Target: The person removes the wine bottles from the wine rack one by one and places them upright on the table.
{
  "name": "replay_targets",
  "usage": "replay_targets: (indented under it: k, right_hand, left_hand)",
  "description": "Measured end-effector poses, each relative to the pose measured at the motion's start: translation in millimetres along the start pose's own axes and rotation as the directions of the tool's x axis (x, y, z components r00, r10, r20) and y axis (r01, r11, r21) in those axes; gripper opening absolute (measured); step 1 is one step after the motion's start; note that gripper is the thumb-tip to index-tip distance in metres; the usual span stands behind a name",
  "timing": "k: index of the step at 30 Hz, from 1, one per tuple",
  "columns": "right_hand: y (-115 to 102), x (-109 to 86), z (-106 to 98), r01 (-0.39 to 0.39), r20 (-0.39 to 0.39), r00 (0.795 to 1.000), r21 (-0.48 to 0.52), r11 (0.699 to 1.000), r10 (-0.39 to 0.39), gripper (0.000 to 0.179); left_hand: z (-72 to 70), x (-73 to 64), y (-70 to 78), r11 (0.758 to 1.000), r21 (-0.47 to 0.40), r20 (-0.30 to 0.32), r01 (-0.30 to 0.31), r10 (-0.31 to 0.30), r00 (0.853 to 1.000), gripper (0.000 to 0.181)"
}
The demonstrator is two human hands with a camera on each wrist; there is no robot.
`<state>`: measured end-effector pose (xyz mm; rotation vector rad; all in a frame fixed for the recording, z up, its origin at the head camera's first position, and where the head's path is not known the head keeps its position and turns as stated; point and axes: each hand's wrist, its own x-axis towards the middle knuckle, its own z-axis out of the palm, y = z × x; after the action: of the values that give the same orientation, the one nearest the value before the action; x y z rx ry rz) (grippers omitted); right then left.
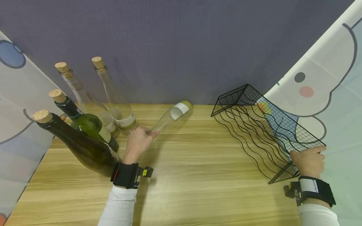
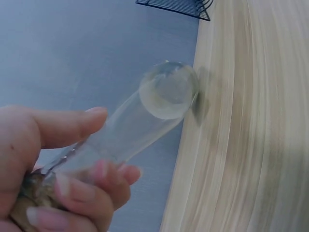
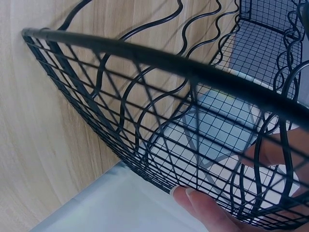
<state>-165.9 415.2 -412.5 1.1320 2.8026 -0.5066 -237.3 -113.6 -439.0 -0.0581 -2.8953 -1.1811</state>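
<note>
My left hand (image 1: 139, 141) grips a clear glass bottle (image 1: 170, 119) by its neck, fingers curled round it in the left wrist view. The bottle leans over, its base end pointing away to the right, with a white label (image 1: 182, 108) near that end. At the right, my right hand (image 1: 309, 160) holds the near corner of a black wire rack (image 1: 299, 125) with wavy bars. In the right wrist view, fingertips (image 3: 205, 205) press the rack's mesh (image 3: 159, 150) from outside, and another finger shows beyond it. The rack sits tilted on the wooden table (image 1: 198, 175).
Left of my left hand stand corked bottles: a dark one (image 1: 82, 146), a green one (image 1: 90, 124) and two clear ones (image 1: 117, 103), (image 1: 85, 97). A grey panel (image 1: 181, 50) closes off the back. Printed cloth (image 1: 336, 94) hangs at the right behind the rack.
</note>
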Motion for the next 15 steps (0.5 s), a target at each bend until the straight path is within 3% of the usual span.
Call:
replay_targets:
  k: [7, 15]
  right_hand:
    - [0.1, 0.8, -1.2, -0.002, 0.005, 1.000, 0.010, 1.000, 0.002, 0.096]
    - [-0.1, 1.6, -1.7, -0.002, 0.008, 1.000, 0.016, 1.000, 0.002, 0.096]
  left_hand:
    - [-3.8, -2.5, -2.0, 0.998, -0.033, 0.128, 0.062, -0.057, 0.990, 0.039]
    - [-7.4, -4.8, -2.8, 0.999, -0.038, 0.135, 0.017, -0.012, 0.991, 0.049]
